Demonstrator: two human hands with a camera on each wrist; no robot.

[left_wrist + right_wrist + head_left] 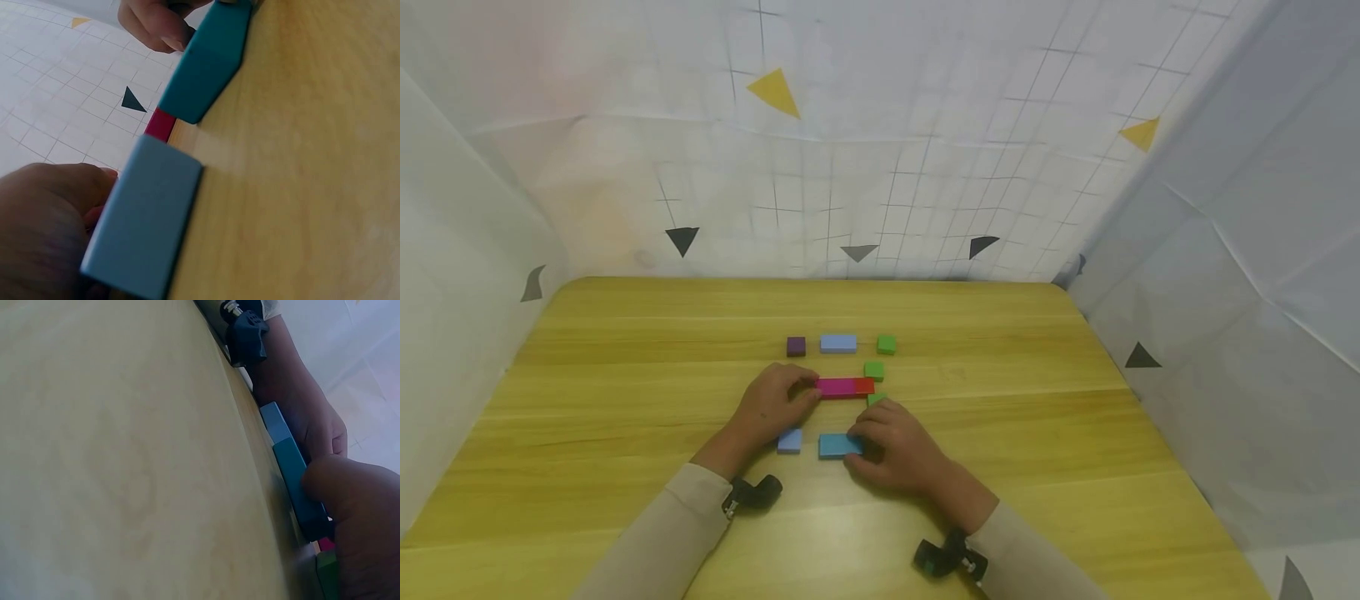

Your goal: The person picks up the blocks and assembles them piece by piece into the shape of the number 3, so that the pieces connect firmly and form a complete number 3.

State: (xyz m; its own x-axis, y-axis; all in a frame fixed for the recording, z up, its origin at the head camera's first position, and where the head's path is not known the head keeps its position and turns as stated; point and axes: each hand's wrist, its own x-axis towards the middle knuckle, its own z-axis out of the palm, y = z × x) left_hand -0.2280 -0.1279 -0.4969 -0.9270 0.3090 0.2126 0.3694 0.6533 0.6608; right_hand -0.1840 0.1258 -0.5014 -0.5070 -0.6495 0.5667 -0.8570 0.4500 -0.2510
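My left hand (778, 406) pinches the left end of a magenta block (837, 387) between thumb and index finger. A red block (864, 386) sits against that block's right end. Nearer to me, my right hand (898, 450) grips the right end of a teal-blue block (837, 447), its thumb on the near side in the right wrist view. A pale blue block (789, 442) lies just below the left hand and looms large in the left wrist view. Green blocks (874, 371) (876, 400) touch the red end's far and near sides, the near one partly hidden by the right hand.
Farther back on the wooden table (1000, 358) stand a dark purple cube (796, 347), a longer light blue block (838, 343) and another green block (886, 344) in a row. White patterned sheets (865, 167) hang behind the table and at both sides.
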